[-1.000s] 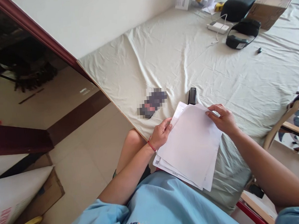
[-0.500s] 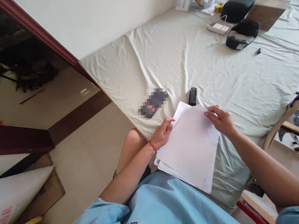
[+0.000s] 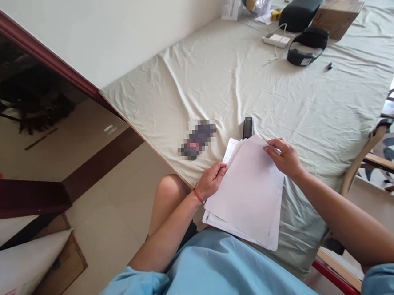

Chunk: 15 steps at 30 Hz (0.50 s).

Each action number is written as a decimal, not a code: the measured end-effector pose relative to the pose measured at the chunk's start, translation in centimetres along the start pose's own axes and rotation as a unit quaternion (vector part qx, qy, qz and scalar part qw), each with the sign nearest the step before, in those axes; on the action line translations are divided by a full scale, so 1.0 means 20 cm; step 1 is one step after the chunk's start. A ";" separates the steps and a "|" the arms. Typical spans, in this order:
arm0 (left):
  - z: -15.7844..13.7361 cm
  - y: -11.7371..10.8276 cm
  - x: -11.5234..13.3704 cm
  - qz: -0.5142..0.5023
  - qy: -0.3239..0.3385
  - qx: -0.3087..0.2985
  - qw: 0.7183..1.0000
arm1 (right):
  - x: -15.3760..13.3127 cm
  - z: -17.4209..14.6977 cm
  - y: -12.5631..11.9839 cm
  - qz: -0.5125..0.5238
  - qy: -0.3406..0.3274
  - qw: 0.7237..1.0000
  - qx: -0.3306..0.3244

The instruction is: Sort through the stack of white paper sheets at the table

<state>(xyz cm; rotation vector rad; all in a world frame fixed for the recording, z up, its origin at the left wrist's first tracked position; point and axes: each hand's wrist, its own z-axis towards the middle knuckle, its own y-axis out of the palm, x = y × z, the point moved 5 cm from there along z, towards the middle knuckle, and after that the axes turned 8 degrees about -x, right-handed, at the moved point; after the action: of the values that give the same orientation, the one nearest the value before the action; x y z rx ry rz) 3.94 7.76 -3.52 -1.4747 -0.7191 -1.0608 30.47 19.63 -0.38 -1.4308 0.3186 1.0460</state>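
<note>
A slightly uneven stack of white paper sheets (image 3: 244, 193) lies at the near edge of the cloth-covered table, its top sheet blank. My left hand (image 3: 212, 181), a red string around the wrist, is closed on the stack's left edge. At the upper right corner, my right hand (image 3: 283, 156) pinches paper between thumb and fingers. Printed marks show on lower sheets at the edges. Just beyond the stack's top edge sits a small black stapler-like object (image 3: 248, 127). A dark, pixelated flat object (image 3: 197, 140) rests left of it.
Toward the back are a black headset-like band (image 3: 306, 54), a white box with a cable (image 3: 276, 40), a black case (image 3: 300, 12), a cardboard piece (image 3: 337, 18) and a clear plastic tub (image 3: 261, 1). A wooden-armed chair (image 3: 364, 155) stands at the right.
My left fingers have closed onto the paper's left edge; the index finger was raised before. My right hand keeps its pinch at the corner. The whole view has shifted slightly.
</note>
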 end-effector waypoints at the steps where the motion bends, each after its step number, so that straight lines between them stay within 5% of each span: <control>1: 0.00 0.00 0.00 0.005 0.001 -0.001 1.000 | 0.00 0.00 0.00 0.001 0.001 1.000 -0.002; 15: 0.00 0.00 -0.01 0.018 -0.019 0.048 0.998 | 0.02 0.03 -0.02 0.005 0.005 0.999 -0.032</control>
<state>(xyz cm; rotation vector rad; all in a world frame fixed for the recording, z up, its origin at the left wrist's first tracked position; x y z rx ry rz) 3.89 7.71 -3.77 -1.4238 -0.7579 -0.9589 30.71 20.30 -0.34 -1.4935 0.3020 1.0646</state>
